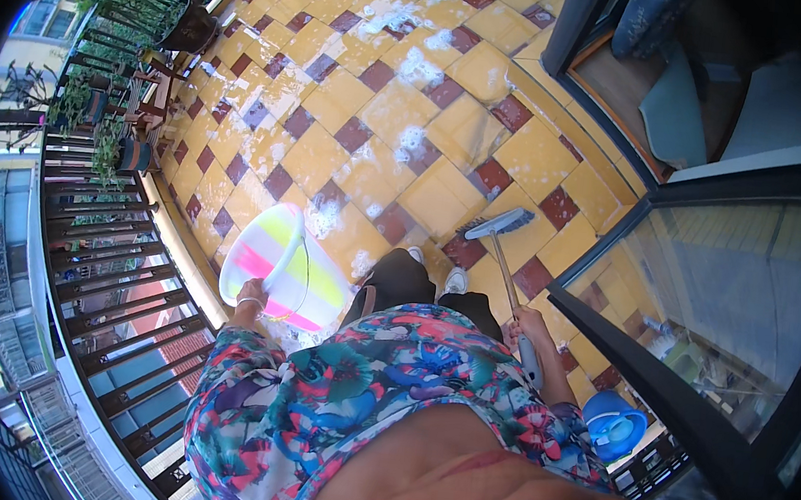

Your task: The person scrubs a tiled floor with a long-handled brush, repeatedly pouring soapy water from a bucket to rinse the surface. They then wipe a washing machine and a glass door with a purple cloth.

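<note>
My left hand (253, 296) grips the rim of a white plastic bucket (326, 275) with pink and yellow stripes; the bucket is tilted, and its thin handle hangs against the side. My right hand (529, 324) is closed around the handle of a long-handled scrub brush (498, 225), whose bristled head rests on the tiled floor. Wet yellow and dark red tiles (388, 115) spread out before me, with white suds (418, 67) in patches. Foamy water also lies beside the bucket's lower end.
A black metal railing (121, 295) runs along the left, with potted plants (190, 27) on and near a wooden stand. At right are an open glass door (714, 302) and a raised threshold. A blue bucket (613, 426) stands behind me at lower right.
</note>
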`<state>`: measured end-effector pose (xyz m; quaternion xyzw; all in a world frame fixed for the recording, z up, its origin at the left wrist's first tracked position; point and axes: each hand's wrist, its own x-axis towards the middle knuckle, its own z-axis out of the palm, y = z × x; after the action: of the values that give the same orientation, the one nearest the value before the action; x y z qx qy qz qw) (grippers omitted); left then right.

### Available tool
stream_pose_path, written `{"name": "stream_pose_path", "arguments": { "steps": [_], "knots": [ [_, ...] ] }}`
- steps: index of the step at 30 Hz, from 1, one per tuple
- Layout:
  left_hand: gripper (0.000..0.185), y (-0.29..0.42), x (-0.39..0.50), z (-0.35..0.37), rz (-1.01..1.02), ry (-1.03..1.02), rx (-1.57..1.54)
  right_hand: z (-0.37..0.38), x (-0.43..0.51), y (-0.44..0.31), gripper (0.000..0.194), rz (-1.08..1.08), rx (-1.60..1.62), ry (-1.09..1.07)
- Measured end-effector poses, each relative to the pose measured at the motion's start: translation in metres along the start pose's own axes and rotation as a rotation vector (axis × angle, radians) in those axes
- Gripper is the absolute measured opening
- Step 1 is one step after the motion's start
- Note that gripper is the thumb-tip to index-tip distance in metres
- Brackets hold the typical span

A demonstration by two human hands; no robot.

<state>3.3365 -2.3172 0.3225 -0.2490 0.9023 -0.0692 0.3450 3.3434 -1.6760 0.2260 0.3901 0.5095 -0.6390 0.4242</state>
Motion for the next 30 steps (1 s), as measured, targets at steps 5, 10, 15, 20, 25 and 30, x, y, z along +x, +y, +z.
{"name": "stream_pose_path", "arguments": {
  "steps": [5,10,15,20,25,30],
  "knots": [
    [0.028,-0.003,-0.022,0.034,-0.109,-0.056,-0.174,0.018,0.044,-0.129,0.01,-0.048,-0.089,0.023],
    [0.028,0.017,0.012,0.036,-0.205,-0.264,-0.212,0.01,0.059,-0.231,0.014,-0.02,-0.172,0.068],
    [0.037,0.06,0.1,-0.01,-0.255,-0.398,-0.188,0.081,0.148,-0.337,0.008,0.006,-0.138,-0.001],
    [0.034,0.098,0.188,-0.102,-0.144,-0.283,-0.213,0.157,0.265,-0.482,0.018,-0.023,-0.077,-0.055],
    [0.023,0.139,0.249,-0.188,-0.151,-0.055,-0.426,0.154,0.259,-0.571,0.036,-0.041,0.05,-0.146],
    [0.022,0.209,0.307,-0.272,-0.222,0.069,-0.411,0.123,0.254,-0.64,0.043,-0.02,-0.031,-0.064]
  ]
}}
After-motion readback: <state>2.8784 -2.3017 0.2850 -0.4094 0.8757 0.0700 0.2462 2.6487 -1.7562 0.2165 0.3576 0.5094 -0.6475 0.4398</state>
